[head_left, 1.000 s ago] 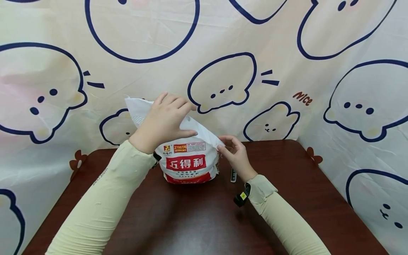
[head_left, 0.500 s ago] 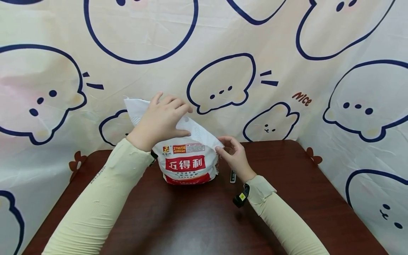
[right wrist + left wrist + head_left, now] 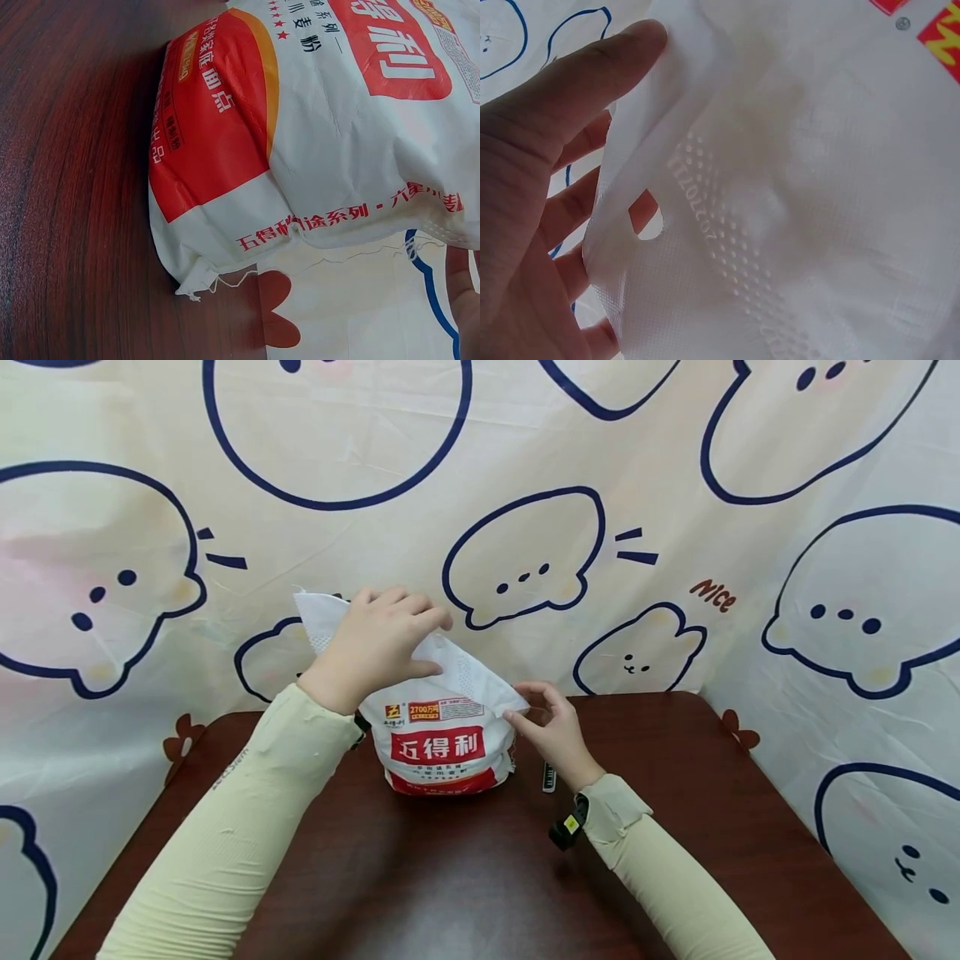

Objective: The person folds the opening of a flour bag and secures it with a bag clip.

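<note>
A white flour bag [image 3: 438, 745] with red printing stands upright on the table, its top edge slanting down to the right. My left hand [image 3: 378, 647] holds that top edge from the upper left. In the left wrist view the thumb [image 3: 604, 67] lies on the near side of the bag, beside a small cut-out hole, and the other fingers are behind it. At the lower right end of the top edge, my right hand [image 3: 555, 731] pinches the corner between thumb and fingers. In the right wrist view, loose threads hang along the bag's side seam.
The brown table [image 3: 450, 877] extends all round the bag. A small dark strip with a pale rim [image 3: 549, 777] lies right of the bag, partly behind the right wrist. A cartoon-printed curtain [image 3: 525, 460] hangs close behind the table and down both sides.
The left thumb and fingers have shifted slightly left along the bag's top edge. The right hand keeps its pinch on the corner, its thumb slightly lower. The bag stays in place.
</note>
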A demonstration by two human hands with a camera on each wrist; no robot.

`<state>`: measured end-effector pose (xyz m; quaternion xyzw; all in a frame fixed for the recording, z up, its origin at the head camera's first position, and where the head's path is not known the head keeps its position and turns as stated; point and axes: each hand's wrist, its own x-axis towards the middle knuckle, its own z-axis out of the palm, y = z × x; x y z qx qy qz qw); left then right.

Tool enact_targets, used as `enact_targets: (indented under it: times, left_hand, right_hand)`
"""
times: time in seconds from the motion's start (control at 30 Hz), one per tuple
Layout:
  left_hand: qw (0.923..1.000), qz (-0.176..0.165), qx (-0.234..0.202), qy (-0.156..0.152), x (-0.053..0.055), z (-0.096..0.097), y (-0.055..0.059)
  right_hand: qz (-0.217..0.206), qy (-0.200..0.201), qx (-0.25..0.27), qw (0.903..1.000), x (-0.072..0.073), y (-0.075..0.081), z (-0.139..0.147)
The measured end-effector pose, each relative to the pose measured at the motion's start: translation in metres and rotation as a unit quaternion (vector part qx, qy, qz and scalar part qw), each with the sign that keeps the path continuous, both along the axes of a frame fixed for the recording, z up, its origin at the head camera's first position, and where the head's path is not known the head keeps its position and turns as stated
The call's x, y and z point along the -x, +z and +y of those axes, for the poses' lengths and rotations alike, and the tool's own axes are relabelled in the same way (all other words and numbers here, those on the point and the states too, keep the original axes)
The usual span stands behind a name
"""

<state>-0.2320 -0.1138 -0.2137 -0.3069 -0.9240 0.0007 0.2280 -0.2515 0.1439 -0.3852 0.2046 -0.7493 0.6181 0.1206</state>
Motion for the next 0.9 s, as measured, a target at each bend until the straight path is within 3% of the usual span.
enact_targets:
  times: [0.33,0.6,0.9]
  left_hand:
    - [0.9999,0.005,0.004,0.012,-0.002,0.000,0.003]
    - [0.9999,-0.003,0.002,0.014,-0.004,-0.001,0.006]
    - [0.9997,-0.023,-0.004,0.009,-0.004,-0.001,0.010]
  right_hand:
    - [-0.002,-0.024,-0.021,0.9995,0.001,0.003,-0.007]
    - [0.004,-0.028,-0.032,0.9991,-0.021,0.030,-0.015]
    - [-0.003,-0.033,-0.043,0.9985,-0.021,0.033,-0.017]
